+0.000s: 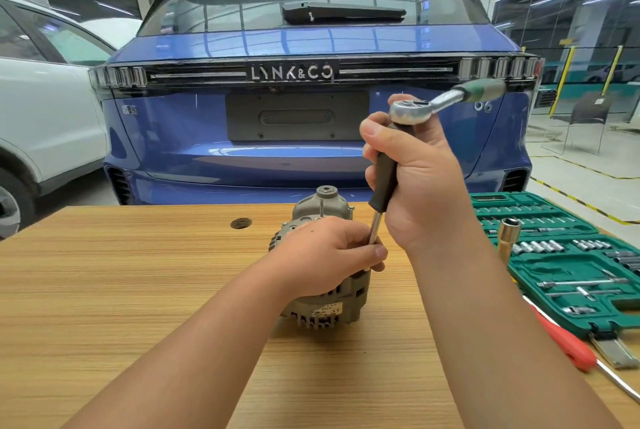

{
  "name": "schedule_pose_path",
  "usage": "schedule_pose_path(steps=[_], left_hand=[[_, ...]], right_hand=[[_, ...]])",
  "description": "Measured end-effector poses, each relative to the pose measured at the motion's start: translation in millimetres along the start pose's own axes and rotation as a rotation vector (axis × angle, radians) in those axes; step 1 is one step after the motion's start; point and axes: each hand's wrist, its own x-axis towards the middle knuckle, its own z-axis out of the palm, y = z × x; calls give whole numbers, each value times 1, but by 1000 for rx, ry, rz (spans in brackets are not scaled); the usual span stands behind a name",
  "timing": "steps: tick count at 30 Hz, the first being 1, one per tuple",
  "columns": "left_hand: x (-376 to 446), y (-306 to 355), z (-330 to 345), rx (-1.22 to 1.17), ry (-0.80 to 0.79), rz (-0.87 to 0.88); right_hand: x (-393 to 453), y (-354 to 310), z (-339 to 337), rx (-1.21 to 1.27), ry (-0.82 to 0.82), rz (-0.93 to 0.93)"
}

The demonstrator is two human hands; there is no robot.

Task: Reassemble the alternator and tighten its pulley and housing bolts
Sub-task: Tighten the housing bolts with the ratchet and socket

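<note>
Alternator (pixel 323 276) sits on the table (pixel 138 290), roughly mid-table, shaft end up, just in front of the blue car (pixel 311 116).

Left hand (pixel 329 255) comes in low from the near side, forearm flat over the table, palm down on top of the alternator. Fingers curled over the housing, thumb and forefinger tips closing on the lower steel shank of the driver (pixel 382 182) where it meets the alternator.

Right hand (pixel 415 179) is raised above and right of the alternator, forearm angled steeply up. Fingers wrapped tight round the driver's black handle, thumb up along the side. Driver stands near vertical, tilted slightly left at the bottom.

Ratchet (pixel 446 99) is seated on the top of the driver handle; head chrome, round, handle running off to the upper right with a green grip, blurred.

Alternator: cast grey metal, ribbed and slotted body, domed end cap with a hex-bored boss on top, thin stud sticking up beside it, label on the near face.

Table: light wood-grain laminate, with a dark round cable hole left of and behind the alternator.

Right of the alternator: green moulded socket case (pixel 554 255) lying open, rows of chrome sockets and bits; a brass-coloured deep socket (pixel 509 234) stands at its left edge. Nearer than the case, a red-handled screwdriver (pixel 568 345) lies diagonally.
</note>
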Motion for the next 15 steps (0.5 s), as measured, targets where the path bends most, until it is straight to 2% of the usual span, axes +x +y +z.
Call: schedule_pose_path(steps=[5,8,11,15], left_hand=[[1,0,1,0,-4,-2],[-1,-2,1,8,-1,-6],[-2,-1,1,-16,20,-7],[-2,1,1,-3,15,-5]], right_hand=[[2,8,1,-223,-34,-318],[-1,13,7,-285,-74,-405],[-2,11,7,-198,-138,-342],[9,-3,1,-32,-156,-6]])
